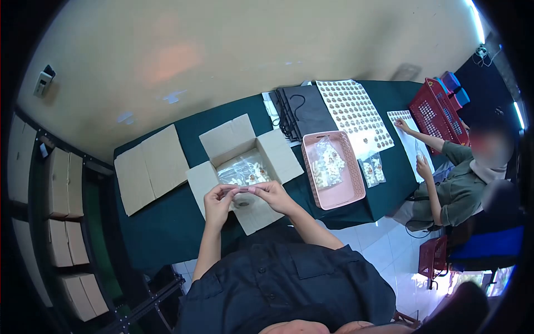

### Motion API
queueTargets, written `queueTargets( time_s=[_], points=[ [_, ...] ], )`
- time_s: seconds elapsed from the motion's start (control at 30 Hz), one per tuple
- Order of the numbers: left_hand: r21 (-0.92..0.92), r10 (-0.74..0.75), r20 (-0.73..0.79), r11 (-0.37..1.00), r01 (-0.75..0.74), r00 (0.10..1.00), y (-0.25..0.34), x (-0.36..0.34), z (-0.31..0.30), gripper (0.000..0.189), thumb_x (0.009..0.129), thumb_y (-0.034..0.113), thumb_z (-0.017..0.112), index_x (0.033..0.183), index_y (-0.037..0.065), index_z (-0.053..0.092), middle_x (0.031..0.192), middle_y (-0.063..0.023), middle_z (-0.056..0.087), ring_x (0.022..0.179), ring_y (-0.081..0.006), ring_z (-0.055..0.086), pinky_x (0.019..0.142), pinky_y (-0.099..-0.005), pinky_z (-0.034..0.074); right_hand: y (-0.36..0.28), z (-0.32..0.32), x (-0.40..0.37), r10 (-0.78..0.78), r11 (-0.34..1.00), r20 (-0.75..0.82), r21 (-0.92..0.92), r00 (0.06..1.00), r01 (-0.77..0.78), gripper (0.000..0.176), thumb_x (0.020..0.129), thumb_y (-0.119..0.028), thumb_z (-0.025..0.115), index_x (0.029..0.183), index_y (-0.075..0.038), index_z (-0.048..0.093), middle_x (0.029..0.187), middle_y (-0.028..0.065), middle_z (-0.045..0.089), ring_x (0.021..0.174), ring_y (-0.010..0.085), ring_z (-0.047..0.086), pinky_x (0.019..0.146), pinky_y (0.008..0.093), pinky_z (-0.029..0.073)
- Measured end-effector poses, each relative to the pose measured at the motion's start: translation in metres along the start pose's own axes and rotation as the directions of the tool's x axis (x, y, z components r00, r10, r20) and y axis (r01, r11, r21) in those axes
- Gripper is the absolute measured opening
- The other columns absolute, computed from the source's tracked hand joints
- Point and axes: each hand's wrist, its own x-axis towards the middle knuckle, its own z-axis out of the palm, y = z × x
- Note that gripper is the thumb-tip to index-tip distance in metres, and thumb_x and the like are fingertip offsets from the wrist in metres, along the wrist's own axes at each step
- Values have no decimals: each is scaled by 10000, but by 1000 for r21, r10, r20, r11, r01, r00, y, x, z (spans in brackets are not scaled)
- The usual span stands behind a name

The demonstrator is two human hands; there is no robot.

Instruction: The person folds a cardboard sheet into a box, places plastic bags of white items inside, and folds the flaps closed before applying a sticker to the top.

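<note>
Okay, left hand (pixel 218 201) and right hand (pixel 272 196), both grips narrow, pinching clear packet (pixel 241 190) by its edge, above near flap (pixel 259 216) of open cardboard box (pixel 270 158); bagged pieces (pixel 245 171) inside box, pink basket (pixel 351 191) beside it on bench (pixel 153 234).

Strip lights (pixel 476 21) glare white at the right edge of an evenly lit room, where soft shadows fall across the upper right of a beige wall (pixel 239 61) tinged by a faint orange patch and small bluish-white spots. Pale reflections gleam off the floor tiles (pixel 409 278) at lower right, and glints catch the clear bags (pixel 328 161). The dark green worktop (pixel 150 236) and black shirt (pixel 278 284) sink toward shadow. A wide lens bends the shelves (pixel 64 183) at left and blackens the corners; a blur covers the head of a seated person (pixel 464 197).
</note>
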Motion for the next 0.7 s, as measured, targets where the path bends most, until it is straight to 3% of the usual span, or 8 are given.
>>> queueTargets(
  time_s=[0.17,0.2,0.27,0.33,0.4,0.47,0.67,0.7],
  points=[
    [-36,-16,149,999,22,989,18,-1,-17,177,855,46,588,1019,-15,617,969,-81,640,890,-132,589,833,-262,445,-17,-6,-8,-9,995,147,-101,989,24,364,960,-254,431,1154,18,574,1078,91,625,1017,128,540,913,281,398],
    [-35,-14,153,999,19,988,17,0,-15,177,855,46,588,1019,-15,617,969,-81,640,890,-132,589,833,-262,445,-18,-7,-8,-35,998,98,-43,995,39,363,960,-253,428,1160,14,571,1087,92,623,1022,137,543,913,283,400],
    [-85,150,-115,984,-160,982,15,4,-11,244,851,61,596,1086,-1,568,1069,-93,599,983,-151,560,873,-289,444,-19,-7,-5,-62,998,50,5,997,61,361,961,-252,426,1166,10,567,1096,94,621,1028,146,547,913,286,402],
    [5,164,-112,986,-164,980,13,7,-12,310,836,58,608,1130,12,522,1134,-94,560,1054,-168,524,909,-311,433,-18,-7,-3,-152,986,-183,-91,971,137,364,963,-252,420,1180,8,555,1100,104,620,1026,160,554,912,288,404],
    [-86,124,43,989,-120,991,11,5,2,369,814,45,627,1163,8,511,1137,-92,558,1077,-178,514,936,-321,417,-13,-1,-3,-175,979,-196,-138,965,150,355,956,-245,434,1183,-1,555,1112,120,604,1040,184,547,911,294,402],
    [-77,126,128,990,-116,984,8,0,21,523,798,92,662,1269,20,447,1261,-115,481,1149,-209,471,977,-340,373,-19,10,-2,-351,862,-147,-436,925,258,331,936,-219,468,1179,-17,564,1143,136,564,1075,211,523,914,298,395],
    [-64,204,-52,976,-207,978,7,-13,38,564,763,125,717,1241,-21,454,1245,-140,495,1165,-210,459,993,-341,348,-6,22,11,-354,898,-191,-342,915,276,302,868,-158,571,1145,-40,592,1126,122,519,1072,236,488,909,341,386],
    [-60,172,-62,983,-176,983,8,-14,36,537,762,124,720,1212,-30,471,1209,-136,521,1140,-205,479,977,-331,360,-14,30,13,-348,907,-333,-356,876,225,277,841,-166,608,1086,-38,612,1137,131,510,1077,236,483,902,339,388]
  ],
)
